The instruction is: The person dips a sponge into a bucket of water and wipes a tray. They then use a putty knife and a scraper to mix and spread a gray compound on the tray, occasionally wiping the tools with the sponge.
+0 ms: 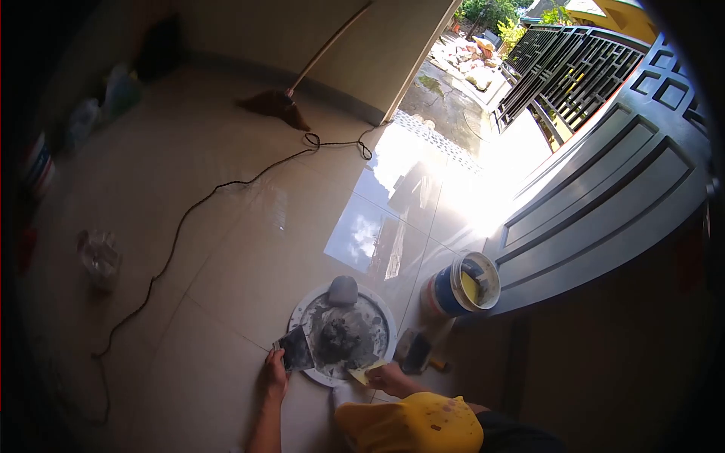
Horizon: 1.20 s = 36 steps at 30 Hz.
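My left hand (277,375) is closed on the edge of a dark, flat scraper plate (297,350), tilted over the left rim of a round white tray (386,308). Dark grey paste (338,337) is smeared across the tray's middle. My right hand (388,377) grips a pale yellow scraper (365,372), its blade at the tray's lower right edge. A grey rounded lump (343,290) sits at the far rim of the tray.
A bucket (445,294) with a yellow thing inside stands right, beside the open door (596,189). A dark, flat tool (414,352) lies below it. A black cord (181,219) crosses the tiles; a broom (276,107) leans on the wall. A clear plastic bag (100,260) lies left.
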Motion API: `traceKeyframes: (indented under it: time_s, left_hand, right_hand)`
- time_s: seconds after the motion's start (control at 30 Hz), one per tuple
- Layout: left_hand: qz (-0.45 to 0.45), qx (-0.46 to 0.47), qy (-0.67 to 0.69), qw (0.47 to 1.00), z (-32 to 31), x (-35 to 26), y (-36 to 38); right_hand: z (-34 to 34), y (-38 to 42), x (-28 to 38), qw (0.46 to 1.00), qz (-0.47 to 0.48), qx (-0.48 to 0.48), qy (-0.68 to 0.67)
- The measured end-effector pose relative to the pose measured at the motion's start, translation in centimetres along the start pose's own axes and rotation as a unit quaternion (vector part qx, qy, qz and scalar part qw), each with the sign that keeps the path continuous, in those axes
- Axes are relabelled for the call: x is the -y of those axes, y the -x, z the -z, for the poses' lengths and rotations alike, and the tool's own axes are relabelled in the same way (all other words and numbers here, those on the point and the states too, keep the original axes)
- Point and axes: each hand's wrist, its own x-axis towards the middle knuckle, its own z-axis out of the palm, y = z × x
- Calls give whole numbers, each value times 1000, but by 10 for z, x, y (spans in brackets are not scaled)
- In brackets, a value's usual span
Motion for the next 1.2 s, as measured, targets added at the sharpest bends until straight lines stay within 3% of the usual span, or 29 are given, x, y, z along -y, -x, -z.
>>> traceKeyframes:
  time_s: [0.1, 0.17, 0.23, 0.43, 0.5, 0.6, 0.8, 0.87, 0.93, 0.97, 1.2]
  left_hand:
    - [-1, -5, 6, 1000, 2, 1, -2]
    - [14, -22, 6, 1000, 0, 0, -5]
    - [-8, 30, 26, 999, 3, 4, -7]
    - [7, -16, 23, 1000, 22, 17, -23]
    - [16, 48, 25, 998, 3, -8, 3]
    - [27, 21, -1, 999, 14, 2, -9]
    - [21, 47, 58, 997, 7, -2, -6]
    - [21, 47, 57, 997, 6, -2, -7]
    - [24, 44, 55, 997, 7, -2, -2]
    - [27, 38, 38, 998, 8, -3, 0]
    - [24, 49, 54, 997, 5, -5, -4]
  right_hand:
    - [-4, 0, -16, 985, 83, 57, 143]
    - [-24, -19, -19, 997, -15, -25, -64]
    - [-34, -26, -3, 997, -24, -33, -72]
    - [-30, -17, 20, 999, 32, -17, -12]
    - [-23, -24, 18, 999, 44, 6, -15]
    - [-20, -16, 13, 998, 57, -5, -6]
    - [-32, 8, -23, 998, 24, -23, -54]
    - [-41, -23, -25, 995, 37, -29, -91]
    - [-47, -32, -5, 995, -9, -15, -96]
    - [-49, -26, 0, 994, 36, 3, -102]
    - [-25, -18, -8, 992, 32, -11, -123]
